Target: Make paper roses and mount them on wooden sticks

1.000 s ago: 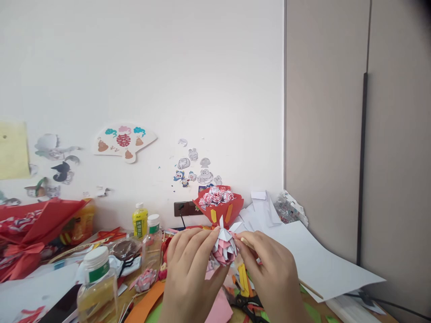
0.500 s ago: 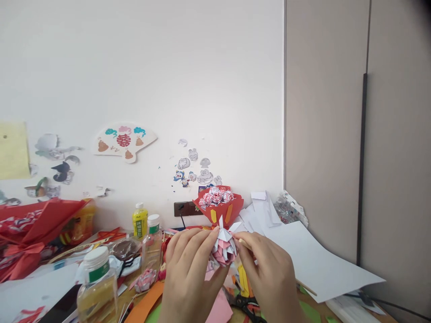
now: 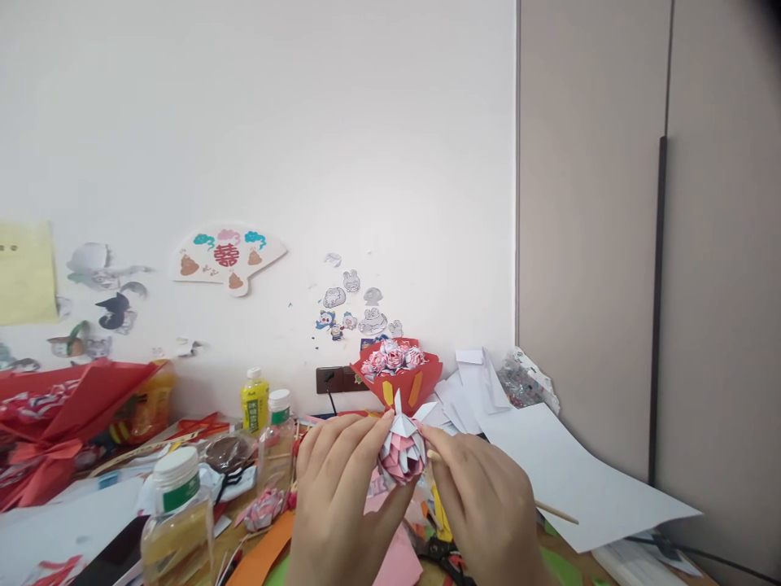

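Note:
A folded pink and white paper flower [image 3: 403,457] is held up at the middle, white pointed flaps standing at its top. My left hand [image 3: 349,480] is closed on its left side, the thumb hidden partly behind it. My right hand [image 3: 488,496] is closed around a thin wooden stick [image 3: 556,513], whose blunt tip shows near the flower and whose other end sticks out on the right. The right fingertips are at the flower's right edge; whether they pinch a petal I cannot tell. Behind the flower stands a red-wrapped bouquet of paper flowers [image 3: 396,370].
Clear bottles with white caps [image 3: 176,505], a yellow bottle [image 3: 254,400] and a red bouquet [image 3: 67,423] crowd the left. Black-handled scissors [image 3: 448,557] and pink paper [image 3: 399,557] lie under my hands. A large white sheet [image 3: 573,468] covers the right, before a wardrobe.
The wooden stick's tip has turned toward me and its rear end has shifted slightly right. The flower has tilted a little, still between both hands.

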The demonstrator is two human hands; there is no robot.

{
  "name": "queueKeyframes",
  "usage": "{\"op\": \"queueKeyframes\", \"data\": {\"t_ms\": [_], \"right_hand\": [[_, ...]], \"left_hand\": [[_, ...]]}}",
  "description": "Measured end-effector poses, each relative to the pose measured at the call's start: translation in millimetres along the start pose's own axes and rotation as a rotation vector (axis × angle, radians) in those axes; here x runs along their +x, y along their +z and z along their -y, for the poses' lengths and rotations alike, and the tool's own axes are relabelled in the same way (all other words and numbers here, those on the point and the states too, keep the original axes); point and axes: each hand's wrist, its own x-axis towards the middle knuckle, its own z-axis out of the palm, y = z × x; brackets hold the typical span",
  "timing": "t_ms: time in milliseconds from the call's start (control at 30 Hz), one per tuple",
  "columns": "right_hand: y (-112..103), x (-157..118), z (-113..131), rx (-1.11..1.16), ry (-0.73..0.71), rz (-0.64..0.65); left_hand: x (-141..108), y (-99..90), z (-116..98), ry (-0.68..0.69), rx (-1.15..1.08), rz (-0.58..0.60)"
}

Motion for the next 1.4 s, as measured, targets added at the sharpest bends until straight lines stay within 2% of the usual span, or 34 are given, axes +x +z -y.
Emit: {"op": "queueKeyframes", "data": {"t_ms": [367, 800, 1000, 1100, 1400], "right_hand": [[1.2, -0.9, -6.6, 0.088, -0.039, 0.100], [-1.7, 0.9, -3.3, 0.033, -0.088, 0.053], [-3.9, 2.9, -3.7, 0.089, -0.058, 0.078], [-4.7, 1.0, -4.4, 0.136, -0.017, 0.052], [-5.5, 3.2, -4.1, 0.103, -0.033, 0.046]], "left_hand": [[-1.8, -1.8, 3.0, -0.047, -0.040, 0.025], [-0.7, -2.8, 1.3, -0.027, -0.020, 0.000], [-1.2, -4.7, 1.4, -0.045, -0.020, 0.020], [-1.1, -5.7, 2.0, -0.064, -0.036, 0.034], [-0.3, -7.2, 3.2, -0.070, -0.066, 0.037]]}}
